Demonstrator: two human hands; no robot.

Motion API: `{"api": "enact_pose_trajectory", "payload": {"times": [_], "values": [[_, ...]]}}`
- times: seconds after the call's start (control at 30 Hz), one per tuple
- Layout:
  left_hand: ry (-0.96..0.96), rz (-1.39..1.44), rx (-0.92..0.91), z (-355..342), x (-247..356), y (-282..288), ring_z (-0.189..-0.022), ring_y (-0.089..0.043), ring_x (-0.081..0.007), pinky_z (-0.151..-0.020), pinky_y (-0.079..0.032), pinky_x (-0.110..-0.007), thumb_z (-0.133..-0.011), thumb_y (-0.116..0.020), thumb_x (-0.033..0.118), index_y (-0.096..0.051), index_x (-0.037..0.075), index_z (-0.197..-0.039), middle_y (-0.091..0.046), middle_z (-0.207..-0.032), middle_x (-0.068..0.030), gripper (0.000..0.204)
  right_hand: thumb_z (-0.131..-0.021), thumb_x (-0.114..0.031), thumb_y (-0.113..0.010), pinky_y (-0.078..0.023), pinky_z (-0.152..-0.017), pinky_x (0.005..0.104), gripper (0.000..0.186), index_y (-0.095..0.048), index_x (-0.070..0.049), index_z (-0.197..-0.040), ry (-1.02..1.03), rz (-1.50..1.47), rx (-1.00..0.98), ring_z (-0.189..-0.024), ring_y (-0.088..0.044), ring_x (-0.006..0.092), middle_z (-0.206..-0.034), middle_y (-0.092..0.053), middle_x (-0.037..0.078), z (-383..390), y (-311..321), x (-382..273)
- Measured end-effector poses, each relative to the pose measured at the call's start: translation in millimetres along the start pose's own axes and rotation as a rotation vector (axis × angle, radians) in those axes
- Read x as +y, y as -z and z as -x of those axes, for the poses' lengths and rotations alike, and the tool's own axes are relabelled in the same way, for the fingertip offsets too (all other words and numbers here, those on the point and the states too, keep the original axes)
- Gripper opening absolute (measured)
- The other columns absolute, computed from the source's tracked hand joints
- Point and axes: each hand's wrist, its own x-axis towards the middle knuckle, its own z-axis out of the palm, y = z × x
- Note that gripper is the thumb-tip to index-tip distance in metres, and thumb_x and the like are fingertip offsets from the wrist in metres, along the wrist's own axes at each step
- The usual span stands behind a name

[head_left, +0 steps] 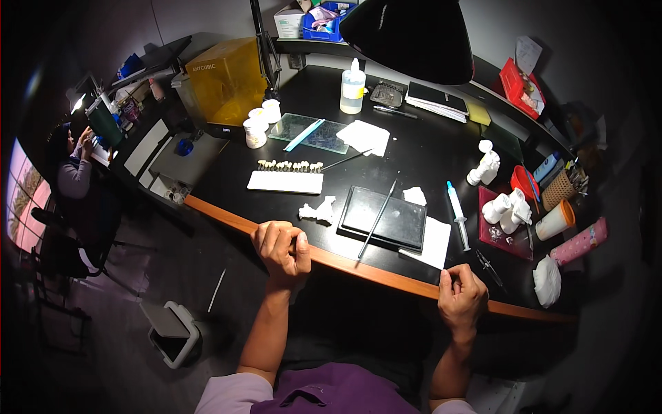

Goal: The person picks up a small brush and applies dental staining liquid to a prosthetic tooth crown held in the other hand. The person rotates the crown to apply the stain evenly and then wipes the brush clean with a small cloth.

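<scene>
My left hand (281, 255) is closed at the desk's wooden edge (365, 270), below a crumpled white tissue (317, 210). My right hand (460, 297) is also curled at that edge, farther right, beside black tweezers (488, 268); whether either holds anything is hidden. Between and beyond them a black palette box (365, 217) lies on white paper (434, 255), with a thin brush (377, 217) across it. A blue-tipped syringe (458, 214) lies to its right, and a rack of small tooth-shaped tabs (285, 181) stands behind the tissue.
A bottle (352, 93), white jars (256, 134), a glass slab (289, 127), a red tray (493, 234) and cups (555, 219) share the desk under a black lamp (407, 38). A yellow machine (224, 83) stands behind. A person (79, 172) sits far left. A bin (176, 331) is below.
</scene>
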Motion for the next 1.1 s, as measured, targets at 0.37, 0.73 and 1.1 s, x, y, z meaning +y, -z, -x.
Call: {"api": "enact_pose_trajectory", "payload": {"times": [0.37,0.73,1.1], "values": [[-0.014,-0.014,0.001,0.8,-2.7,0.1,-0.086,-0.058,-0.0245,-0.086,-0.041,-0.04,-0.085,-0.063,0.021,-0.063,0.011,-0.076,-0.06,-0.081,-0.0034,0.014,-0.087,-0.013,-0.074,-0.041,-0.051,0.0405,0.014,-0.064,-0.006,-0.081,-0.013,0.014,0.014,-0.049,-0.056,0.0285,-0.061,-0.056,0.01,-0.1,2.8,-4.7],[-0.025,-0.018,-0.007,0.0,0.7,0.6,-0.087,-0.057,-0.0254,-0.087,-0.041,-0.04,-0.087,-0.062,0.016,-0.061,0.008,-0.077,-0.06,-0.081,-0.0057,0.013,-0.086,-0.014,-0.075,-0.042,-0.052,0.0411,0.016,-0.062,-0.007,-0.08,0.015,0.01,0.019,-0.049,-0.055,0.0277,-0.057,-0.051,0.007,-0.2,1.8,-1.7],[-0.032,-0.024,-0.003,1.1,0.2,0.2,-0.087,-0.057,-0.0253,-0.088,-0.041,-0.04,-0.086,-0.063,0.016,-0.061,0.008,-0.077,-0.06,-0.082,-0.006,0.012,-0.086,-0.013,-0.075,-0.043,-0.053,0.0416,0.017,-0.061,-0.007,-0.079,0.011,0.015,0.019,-0.051,-0.057,0.0287,-0.057,-0.052,0.008,-0.3,2.6,-2.3]]}}
